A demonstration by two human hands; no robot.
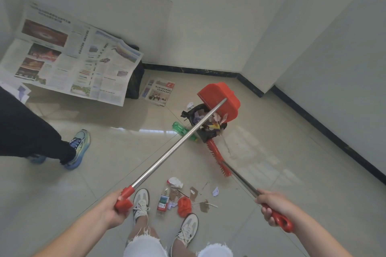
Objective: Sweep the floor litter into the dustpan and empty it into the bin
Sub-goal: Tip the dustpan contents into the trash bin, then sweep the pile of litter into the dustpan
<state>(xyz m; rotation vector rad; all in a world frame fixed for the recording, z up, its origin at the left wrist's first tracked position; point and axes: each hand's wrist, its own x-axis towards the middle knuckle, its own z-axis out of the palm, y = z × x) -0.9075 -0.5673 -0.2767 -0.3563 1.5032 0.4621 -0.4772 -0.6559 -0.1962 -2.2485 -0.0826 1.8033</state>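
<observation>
My left hand (112,207) grips the red end of a long metal handle whose red dustpan (221,98) is tipped over the bin (205,129), a small bin lined with a black bag and full of paper scraps. My right hand (273,206) grips the red handle of the broom (218,156), whose red head lies on the floor next to the bin. Litter (183,196) lies by my feet: a clear bottle (163,200), a crumpled red bag, white paper and brown card scraps. A green bottle (183,130) lies left of the bin.
Another person's leg and blue shoe (78,148) stand at the left. An open newspaper (69,56) covers something dark by the wall. A folded paper (158,92) lies on the tiles. Walls with a dark skirting close the corner behind and right of the bin.
</observation>
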